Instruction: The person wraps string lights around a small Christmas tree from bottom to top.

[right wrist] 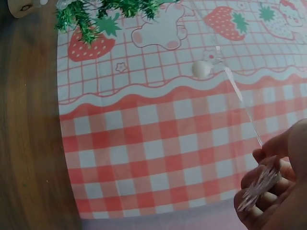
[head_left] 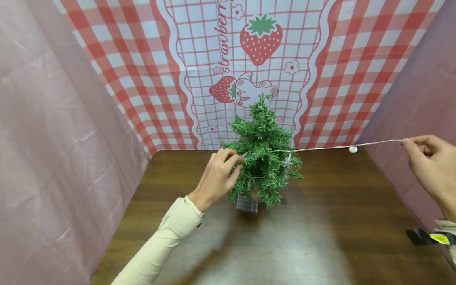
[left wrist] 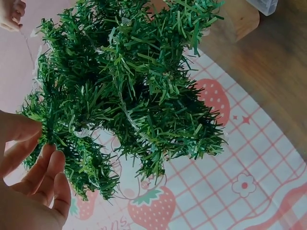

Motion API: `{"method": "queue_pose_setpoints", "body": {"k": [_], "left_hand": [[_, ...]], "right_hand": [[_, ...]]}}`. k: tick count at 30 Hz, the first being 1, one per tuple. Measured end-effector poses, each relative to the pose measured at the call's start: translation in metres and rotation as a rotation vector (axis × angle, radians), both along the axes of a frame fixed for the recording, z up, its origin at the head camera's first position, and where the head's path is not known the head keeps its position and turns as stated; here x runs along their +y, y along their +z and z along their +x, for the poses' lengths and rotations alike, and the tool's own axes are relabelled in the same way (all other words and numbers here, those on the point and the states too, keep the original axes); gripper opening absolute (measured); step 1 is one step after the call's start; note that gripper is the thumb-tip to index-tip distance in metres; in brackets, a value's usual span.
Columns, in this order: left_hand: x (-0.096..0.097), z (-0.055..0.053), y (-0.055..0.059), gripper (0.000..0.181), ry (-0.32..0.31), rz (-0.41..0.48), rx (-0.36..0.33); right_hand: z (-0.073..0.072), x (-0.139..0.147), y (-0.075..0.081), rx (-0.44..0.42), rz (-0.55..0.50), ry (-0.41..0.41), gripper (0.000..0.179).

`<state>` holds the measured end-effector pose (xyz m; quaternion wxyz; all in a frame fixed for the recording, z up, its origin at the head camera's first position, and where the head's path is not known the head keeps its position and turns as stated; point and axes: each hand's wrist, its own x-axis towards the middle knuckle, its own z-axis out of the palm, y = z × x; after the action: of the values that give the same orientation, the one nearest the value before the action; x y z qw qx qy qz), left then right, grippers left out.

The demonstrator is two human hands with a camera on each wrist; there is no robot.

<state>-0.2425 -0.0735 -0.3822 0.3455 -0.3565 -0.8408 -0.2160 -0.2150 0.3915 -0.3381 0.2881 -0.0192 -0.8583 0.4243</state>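
L hand (head_left: pixel 217 174) pinches edge of tree (head_left: pixel 261 134), upright on table (head_left: pixel 320 217); R hand (head_left: pixel 432 166) pinches wire (head_left: pixel 320 149), near-taut w/ 1 bulb (head_left: pixel 353 149). Hard R pull could tip tree b/c base (head_left: pixel 246 204) looks small; palmed bundle (right wrist: pixel 261 187) might tangle.

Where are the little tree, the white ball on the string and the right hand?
Little tree (head_left: pixel 261 155): head view, middle of its green branches.
White ball (head_left: pixel 353 149): head view, middle of its round side.
Right hand (head_left: pixel 434 169): head view, between fingertips and wrist.
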Motion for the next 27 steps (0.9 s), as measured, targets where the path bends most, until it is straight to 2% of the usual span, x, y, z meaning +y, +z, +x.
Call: {"method": "queue_pose_setpoints", "body": {"k": [3,7,12,16,21,27], "left_hand": [[0.002,0.000,0.000,0.015,-0.002,0.006,-0.002],[0.006,-0.002,0.001,0.019,0.024,-0.006,-0.004],[0.010,-0.004,0.002,0.021,0.057,-0.018,-0.007],[0.011,-0.005,0.002,0.016,0.060,-0.017,0.004],[0.014,-0.004,0.003,0.011,0.016,-0.011,0.008],[0.013,0.003,0.007,0.010,-0.037,0.054,-0.001]], "right_hand": [[-0.012,0.001,-0.002,0.021,0.078,-0.072,0.005],[-0.028,0.000,-0.004,0.039,0.197,-0.111,0.009],[-0.040,-0.006,-0.008,0.012,0.221,-0.084,0.008],[-0.052,-0.016,-0.008,0.014,0.224,-0.045,0.015],[-0.071,-0.032,-0.002,0.034,0.246,0.006,0.027],[-0.091,-0.064,0.003,0.102,0.293,0.044,0.026]]}}
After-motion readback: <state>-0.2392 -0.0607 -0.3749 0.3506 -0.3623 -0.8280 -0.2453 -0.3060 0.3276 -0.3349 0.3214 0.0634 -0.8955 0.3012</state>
